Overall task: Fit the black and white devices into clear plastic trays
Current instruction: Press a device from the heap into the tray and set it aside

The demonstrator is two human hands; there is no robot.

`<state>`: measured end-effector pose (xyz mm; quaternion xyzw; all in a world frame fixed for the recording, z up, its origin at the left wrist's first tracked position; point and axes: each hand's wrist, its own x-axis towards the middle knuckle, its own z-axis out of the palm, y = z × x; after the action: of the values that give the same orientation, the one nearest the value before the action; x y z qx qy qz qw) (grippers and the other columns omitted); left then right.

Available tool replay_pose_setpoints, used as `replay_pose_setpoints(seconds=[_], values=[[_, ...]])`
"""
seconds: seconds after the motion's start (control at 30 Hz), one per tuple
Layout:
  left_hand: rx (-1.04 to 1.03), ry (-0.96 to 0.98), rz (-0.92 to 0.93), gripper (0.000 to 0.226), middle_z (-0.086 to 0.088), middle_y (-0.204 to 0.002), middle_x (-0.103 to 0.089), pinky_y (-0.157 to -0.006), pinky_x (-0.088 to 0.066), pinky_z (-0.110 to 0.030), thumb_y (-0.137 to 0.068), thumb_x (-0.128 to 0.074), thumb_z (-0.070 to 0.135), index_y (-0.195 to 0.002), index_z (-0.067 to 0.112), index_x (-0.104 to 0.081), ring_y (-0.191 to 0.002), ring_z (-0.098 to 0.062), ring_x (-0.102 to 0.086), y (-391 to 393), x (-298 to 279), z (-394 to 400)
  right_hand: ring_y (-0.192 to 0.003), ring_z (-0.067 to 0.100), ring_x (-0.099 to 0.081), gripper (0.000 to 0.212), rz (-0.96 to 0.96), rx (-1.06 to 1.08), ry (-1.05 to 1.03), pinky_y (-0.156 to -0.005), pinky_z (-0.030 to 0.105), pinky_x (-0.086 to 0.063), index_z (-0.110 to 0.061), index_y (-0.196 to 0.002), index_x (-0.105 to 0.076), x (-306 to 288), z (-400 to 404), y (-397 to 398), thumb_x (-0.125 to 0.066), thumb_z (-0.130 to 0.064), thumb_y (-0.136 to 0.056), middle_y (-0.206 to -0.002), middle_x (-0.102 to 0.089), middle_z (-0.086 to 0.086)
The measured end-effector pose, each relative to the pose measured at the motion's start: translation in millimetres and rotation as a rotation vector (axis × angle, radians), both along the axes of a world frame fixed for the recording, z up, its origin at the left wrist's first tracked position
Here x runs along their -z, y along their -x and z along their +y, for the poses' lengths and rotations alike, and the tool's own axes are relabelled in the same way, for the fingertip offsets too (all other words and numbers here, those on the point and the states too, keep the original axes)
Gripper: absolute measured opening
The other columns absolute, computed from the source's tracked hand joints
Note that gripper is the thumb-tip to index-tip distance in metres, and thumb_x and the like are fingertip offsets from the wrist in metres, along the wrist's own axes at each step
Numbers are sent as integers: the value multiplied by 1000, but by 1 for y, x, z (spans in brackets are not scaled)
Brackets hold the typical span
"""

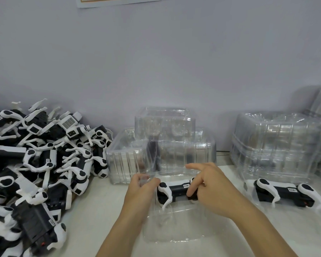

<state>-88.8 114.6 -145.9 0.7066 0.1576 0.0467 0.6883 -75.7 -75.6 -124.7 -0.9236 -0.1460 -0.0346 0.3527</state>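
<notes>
A black and white device (175,191) lies in the far part of a clear plastic tray (174,225) on the white table in front of me. My left hand (141,190) grips the tray's far left corner, fingers curled over the rim. My right hand (206,186) holds the device's right end with curled fingers, its index finger stretched out to the left above it. A second device (285,193) sits in another clear tray (252,201) at the right.
A big heap of loose black and white devices (39,164) fills the table's left side. Stacks of clear trays (161,145) stand behind my hands, and more stacked trays (278,145) at the back right. A pale wall runs close behind.
</notes>
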Motion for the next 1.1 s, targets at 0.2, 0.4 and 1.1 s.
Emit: replay_pose_setpoints(seconds=[0.2, 0.4, 1.1], values=[[-6, -9, 12, 24, 4, -105, -64, -71, -44, -33, -85, -69, 31, -106, 31, -59, -94, -19, -62, 1, -1, 0, -134, 7, -28, 59, -79, -16, 40, -108, 28, -20, -46, -85, -70, -2, 4, 2, -44, 7, -78, -142, -45, -18], [-5, -10, 14, 22, 3, -98, -66, -67, -41, -32, -84, -69, 31, -105, 30, -59, -88, -18, -61, 2, -4, -2, -136, 8, -23, 57, -117, -11, 181, -116, 34, -13, -39, -128, -62, 2, 6, 0, -46, -3, -86, -149, -36, -18], [-94, -471, -98, 35, 10, -132, -59, -104, -41, -36, -98, -52, 29, -132, 26, -59, -120, -11, -54, 3, -7, 2, -126, 4, -32, 58, -143, 39, 105, -108, 27, -20, -41, -121, -61, 4, 8, -2, -46, -1, -81, -131, -42, -25]])
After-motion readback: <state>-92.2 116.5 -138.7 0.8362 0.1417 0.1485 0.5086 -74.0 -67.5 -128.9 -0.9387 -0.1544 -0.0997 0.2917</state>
